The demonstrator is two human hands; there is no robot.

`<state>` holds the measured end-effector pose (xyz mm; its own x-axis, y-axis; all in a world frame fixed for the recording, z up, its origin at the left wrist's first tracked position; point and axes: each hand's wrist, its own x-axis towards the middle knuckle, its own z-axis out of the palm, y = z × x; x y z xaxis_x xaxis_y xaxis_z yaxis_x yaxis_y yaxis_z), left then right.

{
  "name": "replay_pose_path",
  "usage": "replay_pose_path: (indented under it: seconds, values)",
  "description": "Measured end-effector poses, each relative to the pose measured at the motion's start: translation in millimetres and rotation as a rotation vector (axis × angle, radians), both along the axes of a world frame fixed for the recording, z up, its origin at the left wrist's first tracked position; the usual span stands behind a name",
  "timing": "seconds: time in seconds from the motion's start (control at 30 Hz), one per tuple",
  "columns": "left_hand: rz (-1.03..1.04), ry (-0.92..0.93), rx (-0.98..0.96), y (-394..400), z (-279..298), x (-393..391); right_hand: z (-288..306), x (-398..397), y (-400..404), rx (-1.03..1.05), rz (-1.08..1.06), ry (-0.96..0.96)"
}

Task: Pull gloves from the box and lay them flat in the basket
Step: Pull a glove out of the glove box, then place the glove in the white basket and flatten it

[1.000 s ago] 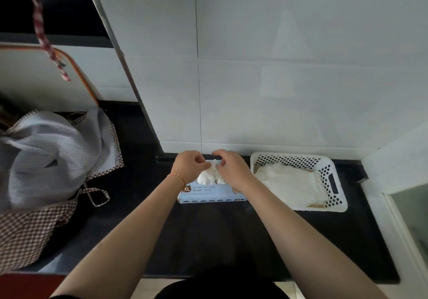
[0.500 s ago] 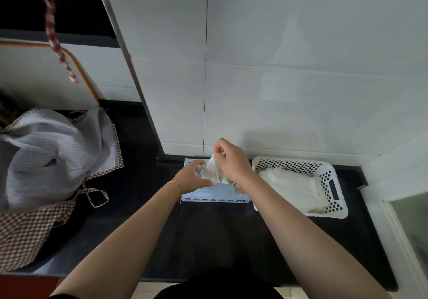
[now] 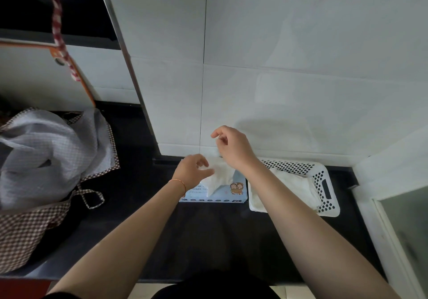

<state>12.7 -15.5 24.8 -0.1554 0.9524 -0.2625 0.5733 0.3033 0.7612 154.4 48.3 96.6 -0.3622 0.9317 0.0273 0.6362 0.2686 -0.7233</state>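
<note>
A light blue glove box [image 3: 214, 195] lies on the black counter against the wall. A thin white glove [image 3: 221, 173] stretches up out of its top opening. My right hand [image 3: 234, 147] is raised above the box and pinches the glove's upper end, which is hard to see against the white tiles. My left hand [image 3: 193, 172] is low at the box's left side, with thumb and fingers closed on the glove's lower part. Right of the box stands a white perforated basket [image 3: 325, 183] with white gloves [image 3: 290, 188] lying in it.
The black counter [image 3: 208, 240] ends at a white wall on the right and a tiled wall behind. A checked fabric bag with grey cloth [image 3: 44, 164] takes up the left side. A red-and-white strap [image 3: 59, 27] hangs at upper left.
My right hand has risen from the box opening, drawing the glove upward. My left hand has shifted from the box's top to the glove's lower part.
</note>
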Motion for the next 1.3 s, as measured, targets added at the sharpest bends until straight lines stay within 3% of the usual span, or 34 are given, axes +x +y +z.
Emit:
replay_pose_path:
  seconds: [0.23,0.43,0.7,0.83,0.9,1.03,1.07,1.17,1.23,1.3]
  values:
    - [-0.04,0.269,-0.211,-3,-11,0,-23,12,-10,-0.124,-0.032,-0.116]
    - [0.031,0.236,-0.132,2,0,-8,-43,28,-22,-0.207,-0.067,-0.158]
    - [0.147,-0.083,0.115,26,77,-6,-9,11,-33,-0.148,-0.092,0.13]
    - [0.176,-0.308,0.235,23,113,0,11,3,-33,0.034,-0.008,0.102]
    - [0.17,-0.364,0.246,24,121,0,22,2,-32,0.026,0.022,0.124]
    - [0.214,-0.305,0.14,25,117,-3,35,9,-34,-0.162,-0.011,0.198]
    - [0.21,-0.36,0.073,22,114,-5,35,12,-34,-0.225,-0.041,0.228]
    - [0.049,-0.751,-0.158,13,101,-10,28,22,-33,-0.358,-0.146,0.293]
    - [-0.176,-0.764,-0.189,6,92,-10,24,26,-33,-0.456,-0.213,0.318]
    - [-0.209,-0.746,-0.192,2,83,-8,23,29,-33,-0.594,-0.288,0.365]
